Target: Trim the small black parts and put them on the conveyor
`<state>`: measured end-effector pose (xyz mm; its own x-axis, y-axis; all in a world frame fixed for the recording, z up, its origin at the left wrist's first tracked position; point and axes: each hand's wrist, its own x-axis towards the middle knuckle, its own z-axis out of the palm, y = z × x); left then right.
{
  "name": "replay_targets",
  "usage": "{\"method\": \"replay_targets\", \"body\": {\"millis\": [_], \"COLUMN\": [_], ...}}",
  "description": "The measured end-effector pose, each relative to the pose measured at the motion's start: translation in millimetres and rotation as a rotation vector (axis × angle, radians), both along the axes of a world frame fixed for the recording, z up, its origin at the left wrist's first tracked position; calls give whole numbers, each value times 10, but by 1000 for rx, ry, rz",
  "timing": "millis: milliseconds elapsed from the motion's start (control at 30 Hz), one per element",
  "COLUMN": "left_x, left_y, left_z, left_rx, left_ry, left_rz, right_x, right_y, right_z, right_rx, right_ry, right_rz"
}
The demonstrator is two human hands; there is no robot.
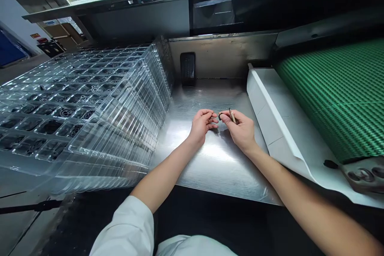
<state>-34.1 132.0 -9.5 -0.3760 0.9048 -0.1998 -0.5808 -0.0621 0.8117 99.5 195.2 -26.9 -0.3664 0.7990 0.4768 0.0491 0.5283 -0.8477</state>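
Above the steel worktop (192, 104), both hands are close together, fingertips nearly meeting. My left hand (201, 127) is closed in a pinch, its lower fingers loosely curled; whatever lies between thumb and forefinger is too small to make out. Between the thumb and forefinger of my right hand (243, 131) sits a small dark curved piece (220, 116). That same hand also grips a slim brownish stick-like tool (232, 115), which pokes up past the fingers. The tool's lower end is hidden by the hand.
To the left rises a tall stack of clear plastic trays (135, 88) with dark round parts in the top pockets. A black tray-like object (188, 68) leans on the back wall. At right, a white sloped guide (267, 108) borders a green conveyor belt (339, 88).
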Motion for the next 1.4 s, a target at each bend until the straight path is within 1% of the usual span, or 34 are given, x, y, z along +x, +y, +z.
{"method": "replay_targets", "body": {"millis": [67, 133, 233, 300, 400, 433, 533, 633, 733, 867, 967, 1133, 1200, 1300, 1400], "left_x": [-7, 7, 34, 36, 13, 5, -7, 2, 12, 8, -2, -8, -5, 2, 9], "left_y": [-12, -30, -55, -64, -66, -65, -59, -55, -56, -61, -66, -75, -75, -69, -60], "left_z": [0, 11, 32, 44, 57, 60, 57, 43, 38, 53, 61, 56, 53, 51, 50], "left_rx": [-1, -1, -12, -6, 15, 18, 34, 43, 38, 54, 70, 95, 99, 96, 80], "left_ry": [84, 124, 112, 78, 17, -7, -68, -63, -19, -7, -22, -4, 13, 26, 30], "left_rz": [-78, -184, -312, -357, -395, -405, -407, -355, -321, -351, -372, -390, -393, -381, -352], "right_x": [20, 34, 44, 43, 35, 31, 21, 15, 13, 12, 19, 44, 52, 53, 44], "right_y": [37, 58, 65, 65, 65, 65, 56, 43, 41, 51, 50, 42, 44, 47, 42], "right_z": [-4, -5, 3, 10, 10, 7, -11, -22, -23, -21, -10, 32, 38, 26, 5], "right_rx": [-55, -76, -91, -75, -13, -14, -110, -174, -161, -143, -132, -28, -11, -31, -84], "right_ry": [4, -3, -20, -42, -59, -53, -30, -35, -24, 18, 11, -27, -34, -44, -31], "right_rz": [-34, -46, 4, 41, 36, 34, 64, 102, 114, 96, 89, 70, 78, 93, 107]}}
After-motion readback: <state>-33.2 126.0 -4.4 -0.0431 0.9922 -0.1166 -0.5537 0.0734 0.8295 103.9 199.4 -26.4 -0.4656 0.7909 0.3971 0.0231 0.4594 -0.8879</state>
